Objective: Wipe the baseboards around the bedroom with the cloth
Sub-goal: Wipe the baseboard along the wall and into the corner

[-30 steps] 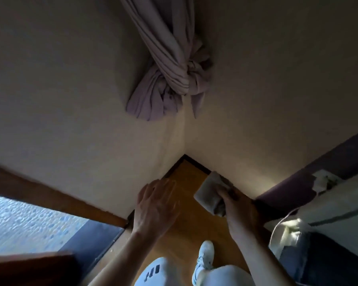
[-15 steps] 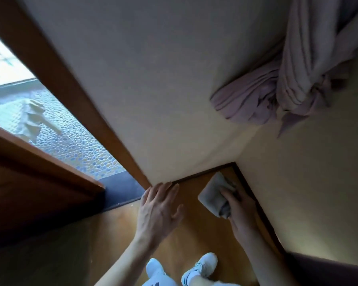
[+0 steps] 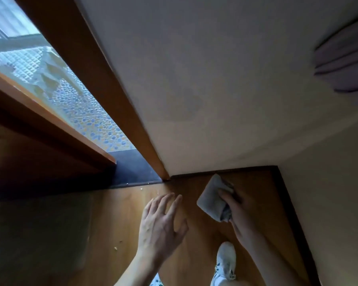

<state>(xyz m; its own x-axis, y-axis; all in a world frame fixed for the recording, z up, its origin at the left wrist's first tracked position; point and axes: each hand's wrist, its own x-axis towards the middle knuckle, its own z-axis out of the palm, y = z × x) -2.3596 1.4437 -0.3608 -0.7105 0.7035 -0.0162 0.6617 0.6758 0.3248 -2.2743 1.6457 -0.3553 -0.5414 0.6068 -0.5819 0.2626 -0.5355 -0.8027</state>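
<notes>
While the right hand (image 3: 244, 213) grips a folded grey cloth (image 3: 212, 200), one finger laid across its front and the rest curled behind it, the left hand (image 3: 161, 221) hangs over the wooden floor (image 3: 112, 223) with its fingers spread and slightly bent, holding nothing.

In the head view, the wooden door frame (image 3: 132, 120) runs down to the floor. The dark baseboard (image 3: 194, 174) starts at the foot of the door frame and runs right along the pale wall (image 3: 194, 79) to a corner, where a second stretch turns toward the person. The cloth sits right of the door frame's foot, its upper corner up at the baseboard; whether it touches cannot be told. The left hand is below the door frame's foot and just left of the cloth, apart from it.

Left of the door frame lies a dark threshold (image 3: 132, 170), and beyond it a pebble-patterned surface (image 3: 87, 116) in bright light. A few pale crumbs (image 3: 116, 248) lie on the floor below the door frame. A white shoe (image 3: 225, 259) stands on the floor under the right hand. Far right of the door frame, high against the wall, hangs a bunched purple curtain (image 3: 345, 65), partly cut off by the edge.
</notes>
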